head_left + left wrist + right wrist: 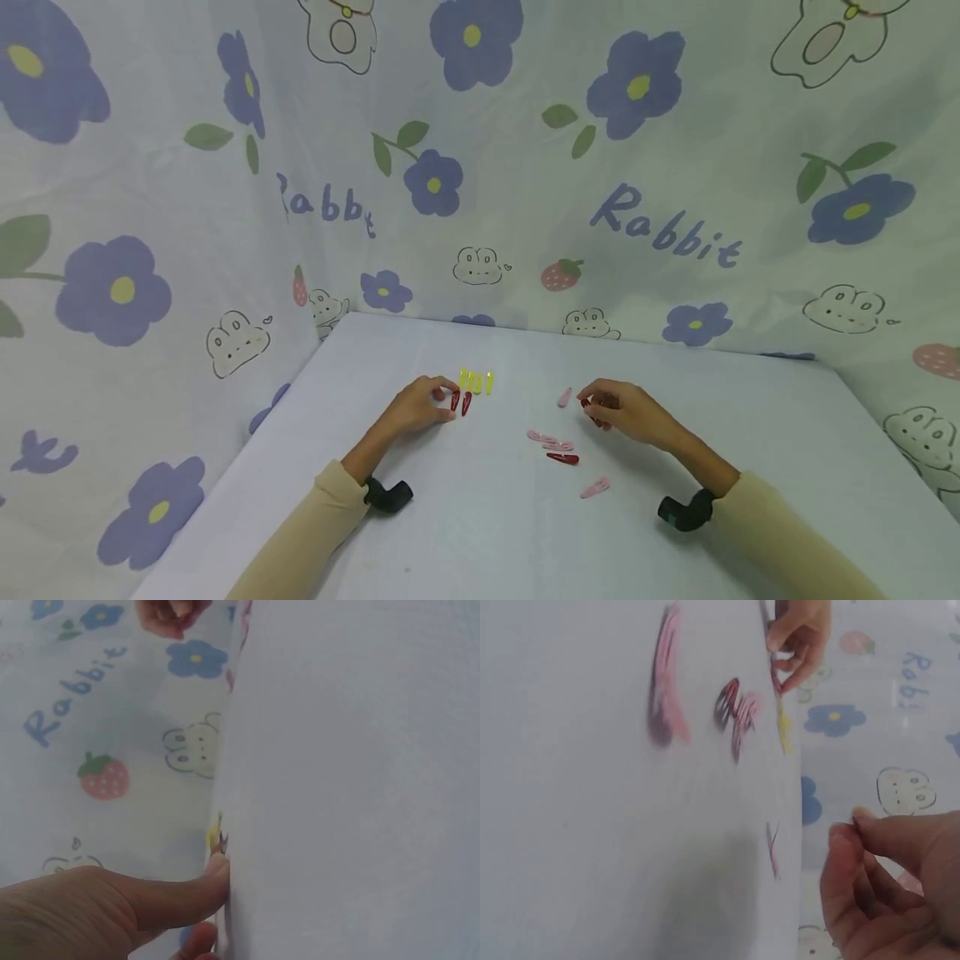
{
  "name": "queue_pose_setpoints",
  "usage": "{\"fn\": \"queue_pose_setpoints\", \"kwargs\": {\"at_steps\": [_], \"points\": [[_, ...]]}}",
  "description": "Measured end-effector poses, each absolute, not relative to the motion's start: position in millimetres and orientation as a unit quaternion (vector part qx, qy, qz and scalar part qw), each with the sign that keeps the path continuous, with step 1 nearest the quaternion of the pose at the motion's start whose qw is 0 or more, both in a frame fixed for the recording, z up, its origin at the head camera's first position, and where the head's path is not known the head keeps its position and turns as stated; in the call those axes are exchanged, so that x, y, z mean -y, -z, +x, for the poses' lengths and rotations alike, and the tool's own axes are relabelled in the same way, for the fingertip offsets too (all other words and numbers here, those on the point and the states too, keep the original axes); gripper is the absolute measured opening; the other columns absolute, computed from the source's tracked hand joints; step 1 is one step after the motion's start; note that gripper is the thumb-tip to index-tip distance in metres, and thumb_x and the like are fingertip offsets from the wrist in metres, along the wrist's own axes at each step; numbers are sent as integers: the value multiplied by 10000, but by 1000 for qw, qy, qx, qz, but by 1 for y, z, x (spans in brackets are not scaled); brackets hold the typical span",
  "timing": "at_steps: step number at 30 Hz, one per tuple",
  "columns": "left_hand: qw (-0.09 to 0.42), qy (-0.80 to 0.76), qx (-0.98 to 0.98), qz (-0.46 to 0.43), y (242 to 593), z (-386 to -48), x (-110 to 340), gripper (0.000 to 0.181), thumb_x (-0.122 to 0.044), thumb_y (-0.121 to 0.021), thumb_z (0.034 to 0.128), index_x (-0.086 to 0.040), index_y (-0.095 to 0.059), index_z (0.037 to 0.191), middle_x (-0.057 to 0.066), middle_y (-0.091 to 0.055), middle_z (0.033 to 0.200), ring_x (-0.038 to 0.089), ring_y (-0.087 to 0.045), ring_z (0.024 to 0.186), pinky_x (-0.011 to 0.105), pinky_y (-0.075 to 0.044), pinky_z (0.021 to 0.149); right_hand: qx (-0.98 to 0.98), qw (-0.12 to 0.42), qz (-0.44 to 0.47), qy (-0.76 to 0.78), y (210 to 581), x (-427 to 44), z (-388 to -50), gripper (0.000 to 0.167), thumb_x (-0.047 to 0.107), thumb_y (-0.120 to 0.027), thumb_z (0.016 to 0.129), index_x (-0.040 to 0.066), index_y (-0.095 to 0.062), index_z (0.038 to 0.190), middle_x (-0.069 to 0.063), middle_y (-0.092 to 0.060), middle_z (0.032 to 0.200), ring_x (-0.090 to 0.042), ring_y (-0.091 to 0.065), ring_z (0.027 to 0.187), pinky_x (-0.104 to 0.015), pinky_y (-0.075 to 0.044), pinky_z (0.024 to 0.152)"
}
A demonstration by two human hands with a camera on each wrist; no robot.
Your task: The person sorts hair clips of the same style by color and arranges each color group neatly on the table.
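Note:
In the head view my left hand (417, 406) rests at the table's left middle, thumb and forefinger at either end of a red hair clip (455, 401). Close beside it lies a second red hair clip (467, 403). Several yellow hair clips (477, 383) stand in a row just behind these. My right hand (628, 410) is raised slightly over the table and pinches another red hair clip (587, 403), mostly covered by the fingers. In the right wrist view the right hand's fingertips (845, 834) meet, and the clip barely shows.
Between the hands lie a pink hair clip (565, 397), two overlapping pink clips (542, 436) and a loose red clip (562, 458). Nearer the front is another pink clip (596, 487). A patterned cloth (517, 233) hangs behind the white table (465, 533) and at its left.

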State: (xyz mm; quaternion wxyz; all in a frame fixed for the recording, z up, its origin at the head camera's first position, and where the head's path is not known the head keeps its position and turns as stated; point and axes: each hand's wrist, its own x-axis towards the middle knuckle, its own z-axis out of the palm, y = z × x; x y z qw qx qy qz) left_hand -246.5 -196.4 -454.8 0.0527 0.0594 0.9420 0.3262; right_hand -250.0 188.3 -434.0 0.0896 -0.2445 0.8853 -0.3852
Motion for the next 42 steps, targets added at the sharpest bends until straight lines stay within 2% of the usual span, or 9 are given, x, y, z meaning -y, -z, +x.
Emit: {"fn": "queue_pose_setpoints", "kwargs": {"at_steps": [5,10,15,20,24,31,39,42], "points": [[55,-328,-941,67,458,-249,197,440,-185,-815,832,-174,-680,1250,87,-627,1071,245,-581,980,451,-475,861,-868,88,-231,430,426,-173,-253,272,178,-672,961,46,-663,1199,-43,-662,845,-289,-647,742,-407,-568,653],[59,-337,-938,61,460,-247,195,447,-176,-812,835,-175,-676,1261,95,-633,1081,263,-586,1001,463,-478,874,-855,100,-241,448,424,-155,-256,320,206,-703,941,56,-657,1220,-53,-664,891,-365,-650,820,-422,-574,677],[65,-340,-937,50,463,-245,194,454,-188,-809,839,-191,-671,1271,84,-629,1092,255,-583,999,454,-479,866,-847,112,-257,453,426,-137,-257,383,209,-740,911,45,-647,1245,-60,-648,930,-311,-630,825,-441,-578,699],[67,-344,-935,51,464,-245,192,451,-186,-808,839,-189,-671,1268,81,-624,1093,250,-580,994,456,-479,864,-833,139,-255,472,426,-122,-258,411,145,-749,897,12,-635,1268,-76,-648,955,-261,-643,813,-470,-580,752],[63,-340,-937,51,461,-248,190,454,-196,-808,841,-206,-668,1272,75,-625,1100,251,-584,1005,459,-480,873,-830,151,-253,474,426,-112,-261,438,129,-749,894,6,-618,1293,-76,-649,971,-210,-648,815,-421,-588,767],[61,-335,-939,52,457,-253,186,453,-193,-811,837,-213,-671,1267,69,-627,1098,245,-585,1006,467,-479,876,-847,155,-241,447,429,-95,-268,495,159,-784,866,38,-617,1316,-44,-649,983,-181,-609,821,-305,-564,718],[71,-328,-941,45,460,-250,193,454,-192,-821,827,-195,-676,1257,69,-627,1082,234,-580,978,452,-483,853,-852,164,-258,426,446,-73,-267,507,196,-801,853,53,-627,1307,-27,-651,972,-148,-596,784,-267,-523,630],[66,-325,-942,47,458,-250,198,454,-190,-814,831,-193,-673,1262,76,-632,1088,244,-586,987,461,-483,859,-858,163,-270,405,449,-62,-267,498,189,-807,847,69,-637,1300,-14,-652,966,-142,-599,790,-262,-524,645]]}}
